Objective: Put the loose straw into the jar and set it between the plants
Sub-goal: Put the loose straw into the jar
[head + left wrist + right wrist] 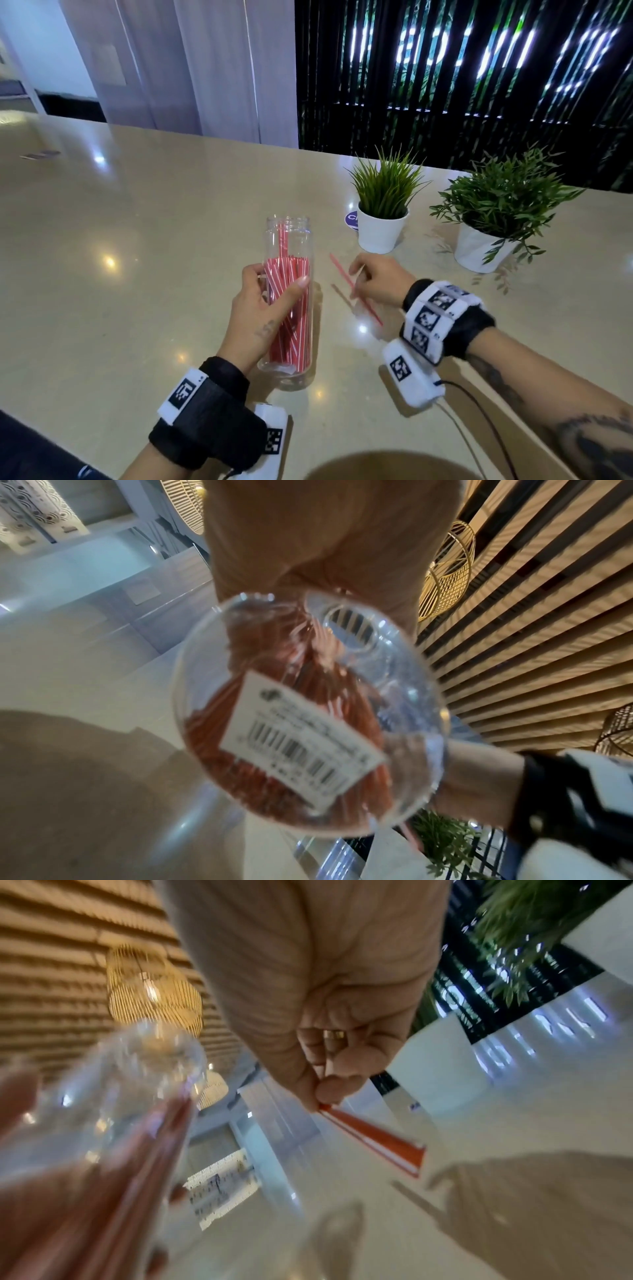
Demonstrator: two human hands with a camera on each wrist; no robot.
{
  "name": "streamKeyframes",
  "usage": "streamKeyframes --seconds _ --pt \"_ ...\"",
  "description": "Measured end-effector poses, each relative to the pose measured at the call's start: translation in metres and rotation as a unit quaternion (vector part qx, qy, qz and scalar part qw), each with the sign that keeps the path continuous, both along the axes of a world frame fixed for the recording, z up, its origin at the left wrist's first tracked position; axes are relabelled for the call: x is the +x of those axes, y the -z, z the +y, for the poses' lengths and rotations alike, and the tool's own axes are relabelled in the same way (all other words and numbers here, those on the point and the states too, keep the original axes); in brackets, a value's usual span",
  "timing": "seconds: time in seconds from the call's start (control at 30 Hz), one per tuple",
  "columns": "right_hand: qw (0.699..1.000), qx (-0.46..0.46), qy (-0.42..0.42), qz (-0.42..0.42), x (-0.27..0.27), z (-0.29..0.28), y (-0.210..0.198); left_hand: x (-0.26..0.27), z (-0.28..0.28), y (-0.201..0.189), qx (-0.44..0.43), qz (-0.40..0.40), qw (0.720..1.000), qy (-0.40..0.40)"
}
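Note:
My left hand [270,291] grips a clear open jar [288,240] holding several red-and-white striped straws, lifted and tilted above the table. From below, the left wrist view shows the jar's base [394,685] with a barcode label [301,739]. To the right of the jar, my right hand [359,279] pinches a loose red striped straw [368,310] just over the table; its tip points toward the jar. In the right wrist view the fingertips [329,1091] pinch the straw [377,1137], with the jar [137,1069] blurred at the left.
Two green plants in white pots stand at the back right: a grassy one [383,205] and a leafy one [493,219], with a gap between them. A blue round sticker [351,219] lies beside the grassy plant. The beige table [137,240] spreads to the left.

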State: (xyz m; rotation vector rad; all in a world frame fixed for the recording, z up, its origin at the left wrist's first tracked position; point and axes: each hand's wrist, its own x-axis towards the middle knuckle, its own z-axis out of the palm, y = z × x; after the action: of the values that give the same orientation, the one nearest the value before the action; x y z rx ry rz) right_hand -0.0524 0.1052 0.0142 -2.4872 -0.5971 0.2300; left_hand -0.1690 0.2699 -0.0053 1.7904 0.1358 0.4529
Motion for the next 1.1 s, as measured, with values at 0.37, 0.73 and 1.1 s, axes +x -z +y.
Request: streamKeyframes --seconds 0.37,0.73,1.1 --pt "0.927 0.367 0.029 -0.072 -0.022 -0.031 -0.139 0.008 -0.048 0.003 -0.040 0.001 0.987 0.155" --pt "0.965 0.260 -0.008 -0.022 -0.038 -0.036 -0.120 0.006 -0.075 0.000 -0.114 -0.030 0.967 0.226" --pt "0.976 0.215 -0.027 -0.020 -0.048 -0.048 -0.113 0.005 -0.081 0.000 -0.110 -0.047 0.965 0.234"
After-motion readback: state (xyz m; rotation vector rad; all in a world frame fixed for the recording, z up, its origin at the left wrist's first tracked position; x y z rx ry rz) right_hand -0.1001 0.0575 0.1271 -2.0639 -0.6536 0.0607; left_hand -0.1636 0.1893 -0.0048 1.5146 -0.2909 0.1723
